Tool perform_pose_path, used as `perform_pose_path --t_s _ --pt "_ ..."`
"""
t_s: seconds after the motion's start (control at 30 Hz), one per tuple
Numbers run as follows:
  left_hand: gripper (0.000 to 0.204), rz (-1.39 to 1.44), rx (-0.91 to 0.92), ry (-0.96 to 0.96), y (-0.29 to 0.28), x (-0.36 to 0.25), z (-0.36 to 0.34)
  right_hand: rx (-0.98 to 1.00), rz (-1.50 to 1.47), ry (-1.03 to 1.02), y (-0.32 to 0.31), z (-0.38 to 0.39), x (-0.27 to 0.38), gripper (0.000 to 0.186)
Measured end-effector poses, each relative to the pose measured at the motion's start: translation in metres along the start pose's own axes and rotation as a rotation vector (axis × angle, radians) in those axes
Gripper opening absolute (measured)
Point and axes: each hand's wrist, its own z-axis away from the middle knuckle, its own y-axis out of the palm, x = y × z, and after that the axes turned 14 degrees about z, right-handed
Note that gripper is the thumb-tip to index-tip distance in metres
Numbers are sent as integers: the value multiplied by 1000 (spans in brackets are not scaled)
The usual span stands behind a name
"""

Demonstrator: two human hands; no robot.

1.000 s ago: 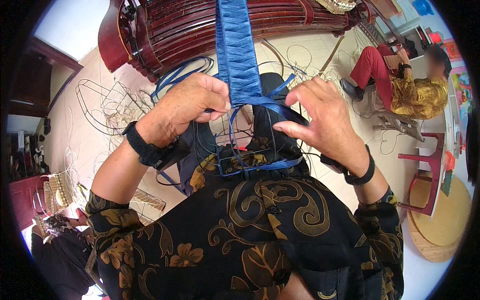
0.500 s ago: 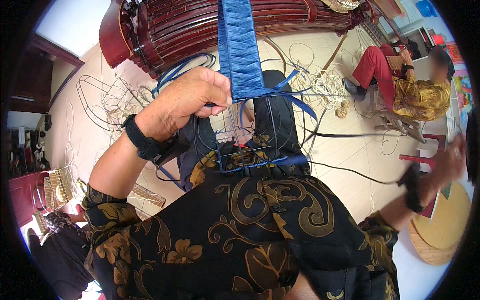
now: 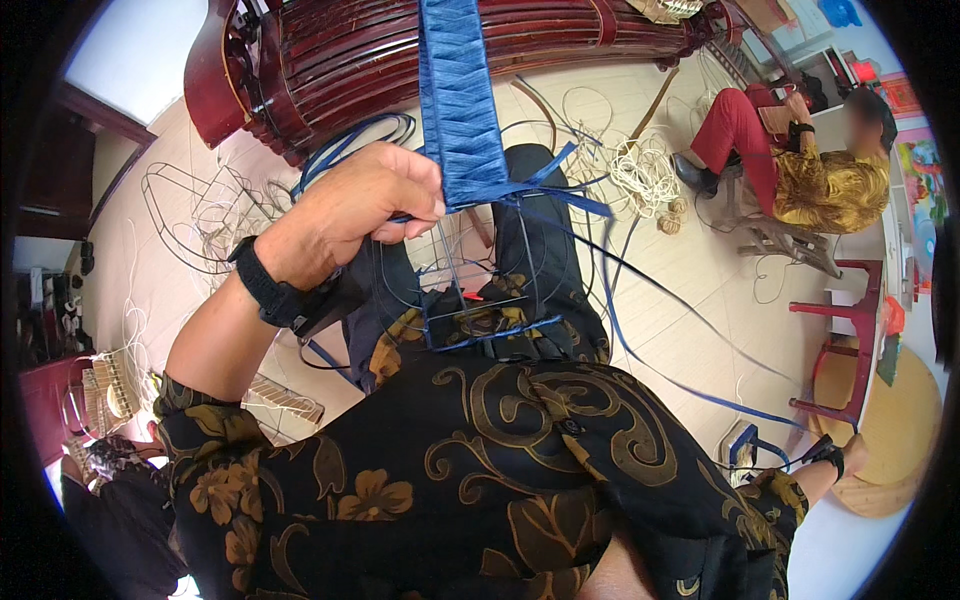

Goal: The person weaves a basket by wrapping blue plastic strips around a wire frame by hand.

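A blue woven band (image 3: 466, 110) stands up over my lap, its face wrapped in slanting flat strips. It joins a thin wire frame (image 3: 480, 300) with blue wrapping along its near bar. My left hand (image 3: 375, 195) is closed on the lower left corner of the woven band, thumb and fingers pinched together. From that corner a long blue strip (image 3: 660, 375) runs out to the right. My right hand (image 3: 853, 455) is stretched far out to the right at the strip's far end, closed on it; the fingers are small and partly hidden.
A dark red wooden bench (image 3: 400, 60) stands ahead. Tangled wire and cord (image 3: 225, 220) lie on the floor at left, with pale cord (image 3: 645, 175) at right. Another person (image 3: 820, 180) sits at the right. A red stool (image 3: 845, 310) and round wooden board (image 3: 905, 430) are near my right hand.
My right hand has swung downward at the far right, and the strip now slopes down toward it. My left hand keeps its pinch on the woven band, which sits slightly further left in view.
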Motion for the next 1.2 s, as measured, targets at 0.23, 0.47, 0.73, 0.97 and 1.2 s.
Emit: perform_pose_path --t_s 0.23,0.47,0.73,0.97,1.2 --pt "6 45 7 -8 -1 7 -5 101 -668 -643 -27 32 55 48" --pt "7 -1 4 0 4 3 -3 199 -1148 -1599 -209 360 247 31" --pt "7 -8 -52 23 7 2 2 42 -1260 -2382 -281 595 273 23" --pt "6 -50 5 35 1 6 1 68 -1028 -2390 -294 614 264 18" --pt "6 -53 12 28 1 5 1 -44 -927 -2394 -306 623 251 23"
